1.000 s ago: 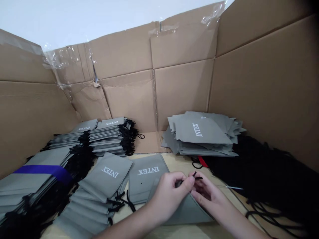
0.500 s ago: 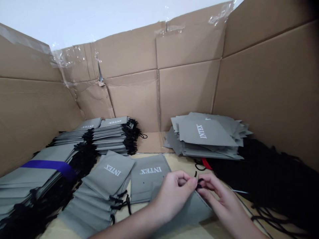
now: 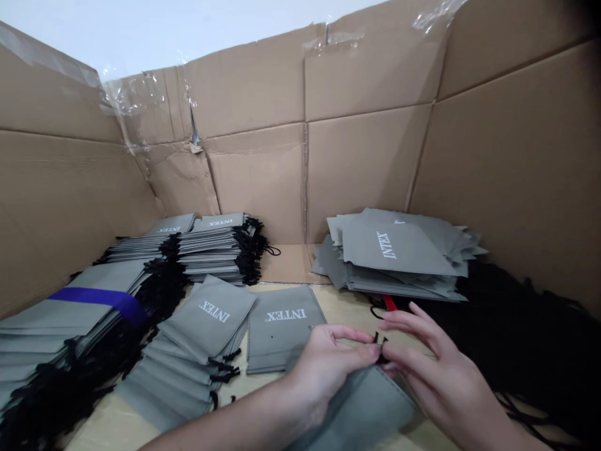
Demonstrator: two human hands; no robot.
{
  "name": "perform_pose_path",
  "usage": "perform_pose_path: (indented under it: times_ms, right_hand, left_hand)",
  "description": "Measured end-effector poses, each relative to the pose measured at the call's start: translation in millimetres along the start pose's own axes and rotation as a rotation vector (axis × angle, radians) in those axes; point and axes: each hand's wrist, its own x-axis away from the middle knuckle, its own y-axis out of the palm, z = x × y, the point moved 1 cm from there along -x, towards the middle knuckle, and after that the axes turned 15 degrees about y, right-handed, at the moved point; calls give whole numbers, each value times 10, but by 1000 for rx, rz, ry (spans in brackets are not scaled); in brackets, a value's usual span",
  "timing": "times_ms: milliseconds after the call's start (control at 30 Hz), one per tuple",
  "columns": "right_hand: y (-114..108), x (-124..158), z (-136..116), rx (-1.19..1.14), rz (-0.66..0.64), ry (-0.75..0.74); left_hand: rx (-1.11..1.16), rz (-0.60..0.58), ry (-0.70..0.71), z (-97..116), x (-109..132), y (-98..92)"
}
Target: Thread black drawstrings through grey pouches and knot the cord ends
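Observation:
A grey fabric pouch point(image 3: 370, 404) lies under my two hands, its stitched top edge tilted toward the right. My left hand point(image 3: 328, 363) pinches the black cord point(image 3: 376, 338) at the pouch's corner between thumb and forefinger. My right hand point(image 3: 436, 363) meets it there, its thumb and forefinger closed at the cord's short ends while the other fingers are raised. Its thumb is partly hidden. Just beyond my left hand lies a flat grey pouch point(image 3: 284, 316) printed INTEX. Left of that, a fanned pile of pouches point(image 3: 213, 313) shows short black cord ends.
Neat stacks of corded pouches point(image 3: 211, 254) stand at the back left, near a bundle with a purple band point(image 3: 98, 297). A loose pouch pile point(image 3: 394, 247) is at the back right, beside a heap of black cords point(image 3: 516, 338). Cardboard walls point(image 3: 366, 156) surround the table.
My right hand has turned and its fingers have lifted and spread, with thumb and forefinger still at the cord. The left hand stays pinched on it. The view has shifted slightly.

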Motion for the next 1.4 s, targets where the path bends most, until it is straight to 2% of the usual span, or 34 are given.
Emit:
perform_pose_path:
  times_ms: [100,200,267,367,467,533,633,733,900,1000,1133,1233,1333,1400]
  right_hand:
    - [-22,-50,19,-89,-202,-54]
    - [-24,-87,6,-183,-383,-46]
    - [-29,-101,-28,-219,-402,-48]
    - [-53,-102,-85,-230,-364,-73]
    - [-93,-89,-123,-205,-374,-57]
    - [-123,-82,-142,-184,-435,-6]
    - [-168,-87,-170,-161,-505,87]
    - [-199,-110,-199,-155,-491,73]
    - [-195,-116,-225,-49,-436,-109]
    - [-191,-107,-276,78,-286,-306]
    - [-222,-134,-394,140,-52,-496]
    - [-238,-137,-409,156,-36,-511]
    - [-225,-85,-338,172,-57,-459]
    - [-204,-29,-290,166,-53,-476]
  left_hand:
    - [-12,-49,-45,3,-3,-30]
    - [-94,-18,-104,-31,-36,-79]
    - [-136,-15,-127,-55,-63,-107]
    - [-119,-51,-157,-67,-87,-133]
    - [-18,-181,-197,-36,-85,-125]
    - [27,-278,-261,2,-70,-106]
    - [46,-332,-301,46,-53,-88]
    - [72,-335,-217,32,-61,-102]
    - [83,-331,-166,-95,-113,-163]
    - [47,-289,-207,-152,-153,-200]
    - [-50,-270,-345,-160,-192,-227]
    - [-59,-263,-380,-134,-180,-207]
    - [-64,-237,-260,-95,-126,-160]
    - [-119,-243,-190,-79,-80,-134]
